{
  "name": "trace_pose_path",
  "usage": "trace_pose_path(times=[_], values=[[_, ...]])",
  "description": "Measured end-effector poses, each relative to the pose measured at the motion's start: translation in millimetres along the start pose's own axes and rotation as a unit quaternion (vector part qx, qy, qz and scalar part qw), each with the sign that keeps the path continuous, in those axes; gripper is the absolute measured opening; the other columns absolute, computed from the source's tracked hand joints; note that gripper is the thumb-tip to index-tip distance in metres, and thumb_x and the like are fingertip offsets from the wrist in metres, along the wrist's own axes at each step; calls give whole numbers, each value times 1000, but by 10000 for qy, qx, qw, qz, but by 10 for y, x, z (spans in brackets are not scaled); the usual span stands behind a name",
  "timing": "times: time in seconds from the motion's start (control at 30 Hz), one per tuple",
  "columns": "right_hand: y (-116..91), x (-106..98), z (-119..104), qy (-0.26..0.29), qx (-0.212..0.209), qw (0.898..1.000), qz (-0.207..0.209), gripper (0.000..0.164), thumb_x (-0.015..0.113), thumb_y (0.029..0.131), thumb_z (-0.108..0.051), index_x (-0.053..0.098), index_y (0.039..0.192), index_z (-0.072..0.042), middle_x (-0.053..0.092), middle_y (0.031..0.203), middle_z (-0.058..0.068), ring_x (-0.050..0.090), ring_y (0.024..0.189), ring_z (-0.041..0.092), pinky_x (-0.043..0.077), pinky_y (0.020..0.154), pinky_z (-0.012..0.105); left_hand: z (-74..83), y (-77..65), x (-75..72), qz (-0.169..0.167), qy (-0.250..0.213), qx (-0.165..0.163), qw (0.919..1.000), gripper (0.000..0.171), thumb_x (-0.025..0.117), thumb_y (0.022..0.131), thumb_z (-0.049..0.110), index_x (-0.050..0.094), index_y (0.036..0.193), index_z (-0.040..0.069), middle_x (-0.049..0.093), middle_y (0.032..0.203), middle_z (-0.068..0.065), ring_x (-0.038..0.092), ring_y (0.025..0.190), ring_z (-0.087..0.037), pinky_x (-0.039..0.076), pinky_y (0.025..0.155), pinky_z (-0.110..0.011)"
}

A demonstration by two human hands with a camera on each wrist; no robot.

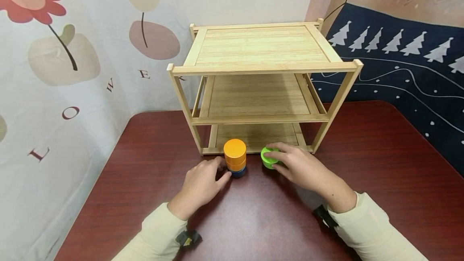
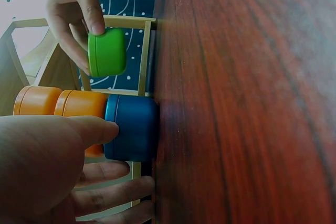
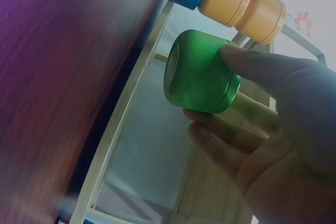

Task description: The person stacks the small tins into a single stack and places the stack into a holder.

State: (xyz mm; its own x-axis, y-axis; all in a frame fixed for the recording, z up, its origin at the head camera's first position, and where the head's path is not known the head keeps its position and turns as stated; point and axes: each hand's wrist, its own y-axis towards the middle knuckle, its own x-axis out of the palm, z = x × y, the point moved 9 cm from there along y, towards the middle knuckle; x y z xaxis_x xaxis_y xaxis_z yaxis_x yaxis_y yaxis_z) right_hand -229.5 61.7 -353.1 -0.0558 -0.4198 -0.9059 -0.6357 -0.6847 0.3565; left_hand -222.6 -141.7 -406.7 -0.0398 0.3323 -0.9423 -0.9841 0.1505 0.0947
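Note:
A stack of three small lidded jars stands upright on the table: a blue jar (image 2: 135, 129) below, two orange jars (image 1: 235, 150) above. My left hand (image 1: 203, 182) is at the stack's left side. Its thumb overlaps the blue jar in the left wrist view, while the other fingers extend loosely along its far side. To the right of the stack, my right hand (image 1: 299, 166) holds a green lidded jar (image 3: 202, 72) between thumb and fingers. In the left wrist view this jar hangs a little above the tabletop, apart from the stack.
Behind the jars stands a three-level wooden shelf rack (image 1: 262, 69), its front bottom rail close to both hands. The dark red table (image 1: 145, 164) stretches out on both sides. Printed cloths (image 1: 108, 51) hang at the left and back, with a dark blue tree-patterned one (image 1: 402, 59) at right.

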Motion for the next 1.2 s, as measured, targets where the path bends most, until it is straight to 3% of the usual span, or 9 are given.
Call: trace_pose_path(times=[0.37,1.2], values=[[13,-98,-74,-48,-250,9990,366,35,80,83,-8,73,118,-9,67,125,12,70,107,28,58,86,40,-5,1,2,16,16,2,10000,32,69,91,45,67,113,22,73,104,7,69,100,-22,55,74,-50],[7,-210,-152,-145,-322,9970,684,40,82,82,-9,72,121,-12,66,128,11,67,113,29,56,89,43,2,-6,-2,-2,-13,12,10000,32,69,92,45,67,113,21,73,104,7,68,100,-21,55,73,-49]])
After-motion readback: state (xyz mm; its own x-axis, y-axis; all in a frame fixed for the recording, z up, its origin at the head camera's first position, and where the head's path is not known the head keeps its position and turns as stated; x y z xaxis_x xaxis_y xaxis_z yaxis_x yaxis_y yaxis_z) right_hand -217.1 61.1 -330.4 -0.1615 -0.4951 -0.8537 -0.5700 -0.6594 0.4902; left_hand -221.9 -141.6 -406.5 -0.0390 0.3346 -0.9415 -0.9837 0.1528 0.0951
